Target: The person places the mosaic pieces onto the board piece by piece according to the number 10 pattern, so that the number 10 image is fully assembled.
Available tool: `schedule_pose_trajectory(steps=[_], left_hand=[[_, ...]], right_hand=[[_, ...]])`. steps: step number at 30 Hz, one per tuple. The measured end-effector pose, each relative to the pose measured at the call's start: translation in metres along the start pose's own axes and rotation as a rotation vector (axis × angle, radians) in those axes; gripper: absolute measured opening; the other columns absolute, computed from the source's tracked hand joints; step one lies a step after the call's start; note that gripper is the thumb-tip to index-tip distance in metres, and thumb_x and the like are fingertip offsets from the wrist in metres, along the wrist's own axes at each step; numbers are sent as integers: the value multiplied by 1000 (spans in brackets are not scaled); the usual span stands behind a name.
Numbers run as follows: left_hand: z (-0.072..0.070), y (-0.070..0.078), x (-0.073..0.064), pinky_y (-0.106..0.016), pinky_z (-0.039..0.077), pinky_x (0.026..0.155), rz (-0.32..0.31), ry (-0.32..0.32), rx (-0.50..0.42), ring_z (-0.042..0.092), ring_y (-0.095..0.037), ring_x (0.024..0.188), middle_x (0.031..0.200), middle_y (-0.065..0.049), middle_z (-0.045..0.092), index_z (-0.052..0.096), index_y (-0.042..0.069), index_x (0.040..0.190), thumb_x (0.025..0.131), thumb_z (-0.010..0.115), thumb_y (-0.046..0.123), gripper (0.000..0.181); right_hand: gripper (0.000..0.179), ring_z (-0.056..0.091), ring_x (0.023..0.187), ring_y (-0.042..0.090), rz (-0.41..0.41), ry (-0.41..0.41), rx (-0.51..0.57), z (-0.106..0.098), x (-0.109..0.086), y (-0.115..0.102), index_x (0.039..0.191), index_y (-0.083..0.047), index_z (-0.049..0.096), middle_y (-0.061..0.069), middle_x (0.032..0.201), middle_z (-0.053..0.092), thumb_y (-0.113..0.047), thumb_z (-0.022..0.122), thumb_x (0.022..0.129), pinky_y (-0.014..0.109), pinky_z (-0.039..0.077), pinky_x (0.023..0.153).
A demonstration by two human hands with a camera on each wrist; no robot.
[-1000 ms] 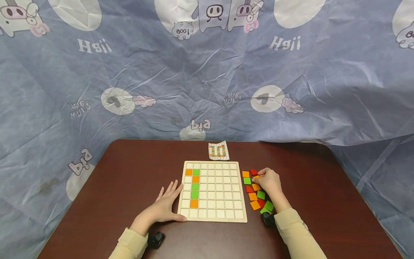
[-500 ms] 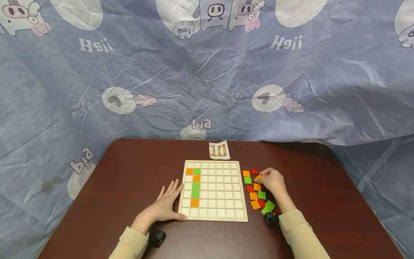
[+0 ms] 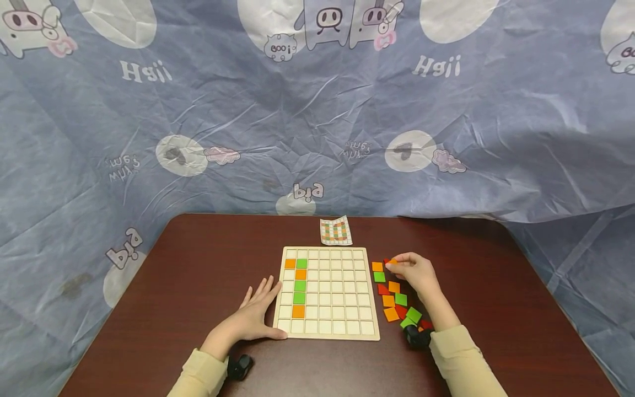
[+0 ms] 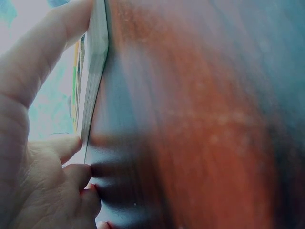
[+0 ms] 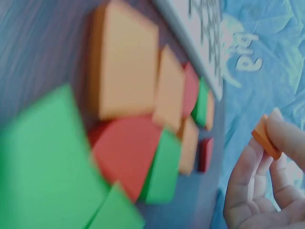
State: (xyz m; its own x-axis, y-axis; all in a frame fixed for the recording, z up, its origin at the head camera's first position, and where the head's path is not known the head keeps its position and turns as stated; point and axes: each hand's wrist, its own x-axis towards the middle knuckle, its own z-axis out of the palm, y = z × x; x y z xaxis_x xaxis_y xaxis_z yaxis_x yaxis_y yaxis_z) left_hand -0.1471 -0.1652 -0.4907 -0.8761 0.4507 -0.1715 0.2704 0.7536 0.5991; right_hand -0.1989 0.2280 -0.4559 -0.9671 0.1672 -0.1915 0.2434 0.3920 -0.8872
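Note:
My left hand (image 3: 252, 320) rests with spread fingers and thumb along the left side and near left corner of a pale wooden grid board (image 3: 331, 300). In the left wrist view, fingertips touch the board's edge (image 4: 96, 57). Orange and green square tiles (image 3: 300, 286) fill several cells in its two left columns. Off the board's right side, my right hand (image 3: 418, 275) pinches an orange tile (image 5: 266, 137) between thumb and fingers. The right wrist view has it raised above the table, apart from the loose tiles (image 5: 128, 62).
Loose orange, green and red tiles (image 3: 388, 301) lie right of the board, some red ones with a curved edge. A small card with a coloured grid pattern (image 3: 335, 231) lies behind the board. A printed blue cloth (image 3: 317, 127) hangs behind the dark table (image 3: 223, 248).
My right hand has lifted the orange tile from among the loose ones and moved it slightly up and left in the head view. The left hand has stayed against the board.

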Motion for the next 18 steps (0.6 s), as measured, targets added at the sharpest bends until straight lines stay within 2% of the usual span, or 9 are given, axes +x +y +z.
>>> schedule_pose_trajectory(steps=[4, 8, 12, 18], left_hand=[[0, 0, 0, -63, -3, 120, 2, 0, -1, 2, -39, 153, 165, -21, 5, 19, 4, 158, 69, 87, 48, 119], [0, -1, 0, -63, -2, 119, 3, 0, 2, 3, -39, 153, 165, -21, 5, 19, 4, 157, 70, 87, 48, 119], [0, -1, 0, -64, -2, 119, 7, 1, 6, 2, -39, 153, 165, -21, 5, 19, 3, 157, 70, 86, 48, 119], [0, -1, 1, -63, -1, 119, 5, 5, 8, 3, -39, 153, 165, -21, 6, 20, 3, 157, 69, 87, 48, 120]], right_hand=[[33, 70, 92, 25, -6, -57, 51, 16, -5, -15, 110, -1, 63, 0, 88, 70, -22, 75, 88, 38, 58, 88], [29, 70, 93, 30, -23, -129, 111, 40, -12, -28, 107, -3, 68, -1, 88, 74, -21, 77, 87, 40, 57, 87], [29, 71, 89, 27, -67, -218, 151, 67, -21, -40, 110, 0, 70, 5, 94, 76, -16, 77, 86, 42, 57, 84], [24, 71, 84, 25, -116, -308, 130, 106, -34, -55, 106, 0, 73, 11, 96, 75, -11, 77, 85, 41, 59, 79]])
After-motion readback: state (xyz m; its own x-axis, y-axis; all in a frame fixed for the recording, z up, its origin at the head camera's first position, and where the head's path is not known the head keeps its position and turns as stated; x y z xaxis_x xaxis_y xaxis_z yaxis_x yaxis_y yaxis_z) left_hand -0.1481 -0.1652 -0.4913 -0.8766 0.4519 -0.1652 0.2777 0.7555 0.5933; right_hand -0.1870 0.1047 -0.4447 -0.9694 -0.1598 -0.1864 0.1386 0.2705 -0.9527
